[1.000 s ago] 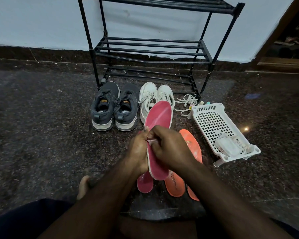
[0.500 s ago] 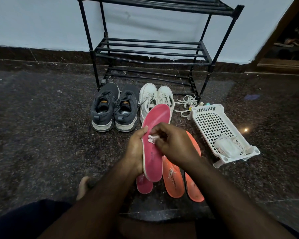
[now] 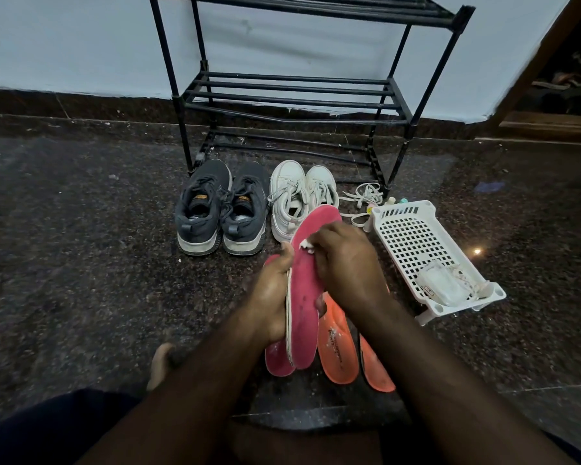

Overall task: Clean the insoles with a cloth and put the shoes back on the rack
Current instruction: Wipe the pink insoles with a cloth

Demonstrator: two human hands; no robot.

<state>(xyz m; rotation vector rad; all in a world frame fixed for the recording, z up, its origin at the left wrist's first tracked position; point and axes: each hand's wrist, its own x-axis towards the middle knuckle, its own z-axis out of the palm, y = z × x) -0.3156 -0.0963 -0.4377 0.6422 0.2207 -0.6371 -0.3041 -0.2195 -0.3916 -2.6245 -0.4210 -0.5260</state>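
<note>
The right hand (image 3: pixel 348 263), pinching a small white wad of cloth (image 3: pixel 306 247), has slid up the long pink foam insole (image 3: pixel 307 290) toward its toe at about one o'clock since a second ago. The left hand (image 3: pixel 271 297) grips the insole's left edge, holding it tilted above the other pink insole (image 3: pixel 275 359) and two orange insoles (image 3: pixel 337 347) on the floor. Judging by this, wiping is mid-stroke; the grey shoes (image 3: pixel 220 209) and white shoes (image 3: pixel 297 196) wait at twelve o'clock before the black metal rack (image 3: pixel 292 92).

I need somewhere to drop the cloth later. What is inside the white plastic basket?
In the white perforated plastic basket, a pale soap-like packet lies at its near end; whatever sits beneath the packet is hidden.
</note>
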